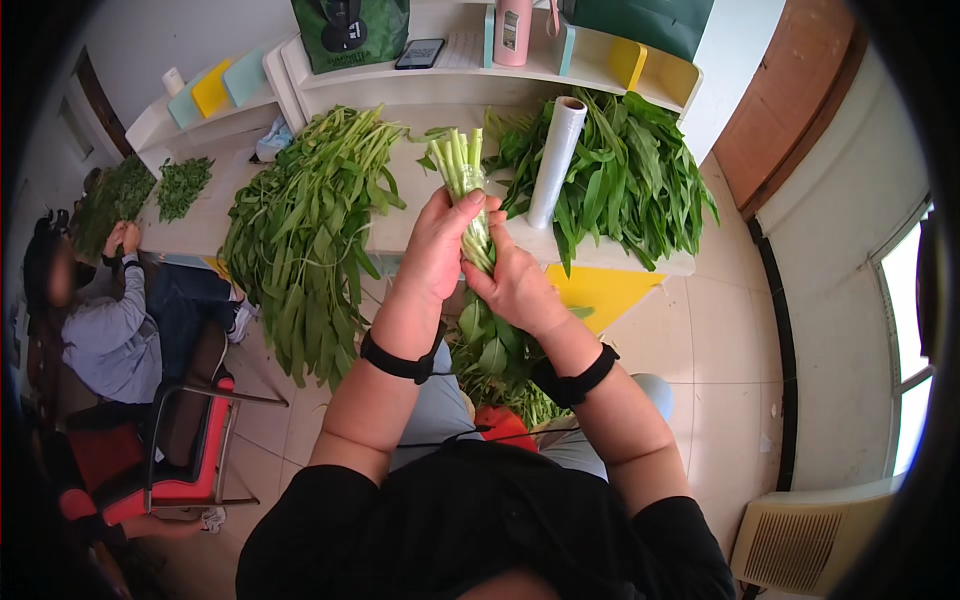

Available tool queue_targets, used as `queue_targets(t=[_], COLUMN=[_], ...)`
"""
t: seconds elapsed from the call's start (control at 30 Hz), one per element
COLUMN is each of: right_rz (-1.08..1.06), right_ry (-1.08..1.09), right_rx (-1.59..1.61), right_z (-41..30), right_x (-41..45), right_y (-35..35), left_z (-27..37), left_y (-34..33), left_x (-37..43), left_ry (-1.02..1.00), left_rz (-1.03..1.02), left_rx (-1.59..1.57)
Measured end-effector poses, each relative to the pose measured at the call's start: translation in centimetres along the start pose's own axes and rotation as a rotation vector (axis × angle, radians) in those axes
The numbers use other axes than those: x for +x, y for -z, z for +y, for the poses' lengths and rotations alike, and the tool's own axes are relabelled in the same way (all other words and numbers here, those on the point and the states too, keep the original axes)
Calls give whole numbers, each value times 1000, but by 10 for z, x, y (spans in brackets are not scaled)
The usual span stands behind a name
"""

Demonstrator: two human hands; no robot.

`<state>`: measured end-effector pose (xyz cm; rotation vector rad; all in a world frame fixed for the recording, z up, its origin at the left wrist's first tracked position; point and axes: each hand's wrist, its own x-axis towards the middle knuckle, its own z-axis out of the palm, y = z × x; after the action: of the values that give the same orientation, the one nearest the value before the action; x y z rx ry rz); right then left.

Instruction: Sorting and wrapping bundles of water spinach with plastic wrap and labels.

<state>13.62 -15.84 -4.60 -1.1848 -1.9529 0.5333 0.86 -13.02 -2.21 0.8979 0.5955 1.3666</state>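
Observation:
Both my hands grip one bundle of leafy green stems [477, 232], perhaps water spinach, with clear plastic film wrapped around its stalks. My left hand [441, 244] holds it higher up, thumb across the film. Lower down, my right hand [517, 277] closes round the stalks. The pale cut ends point away from me, and the leaves hang down over my lap. On the table's right stands a roll of clear plastic film [556, 165], in front of a heap of leafy greens [630, 172]. A second heap of greens [307, 225] lies at left and droops over the table edge.
A shelf [465, 73] at the back of the table [420, 187] bears a green bag [351, 37], a phone [420, 54] and a pink bottle [513, 34]. At far left a seated person [112, 330] handles greens beside a red chair [172, 465]. Loose stems [495, 386] lie below me.

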Motion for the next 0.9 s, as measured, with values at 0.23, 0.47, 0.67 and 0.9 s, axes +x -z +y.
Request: queue_targets(t=[0.23, 0.47, 0.67, 0.9], right_rz=[-319, -157, -280, 24], right_ry=[-86, -119, -200, -27], right_rx=[541, 573, 719, 602], right_z=[10, 15, 4, 3], right_x=[2, -3, -3, 11], right_y=[6, -7, -5, 34], left_z=[4, 8, 5, 4], left_y=[14, 7, 18, 20], left_x=[7, 8, 11, 8], left_ry=[37, 30, 83, 66], left_rz=[-154, -133, -182, -329], left_rx=[-123, -247, -384, -152])
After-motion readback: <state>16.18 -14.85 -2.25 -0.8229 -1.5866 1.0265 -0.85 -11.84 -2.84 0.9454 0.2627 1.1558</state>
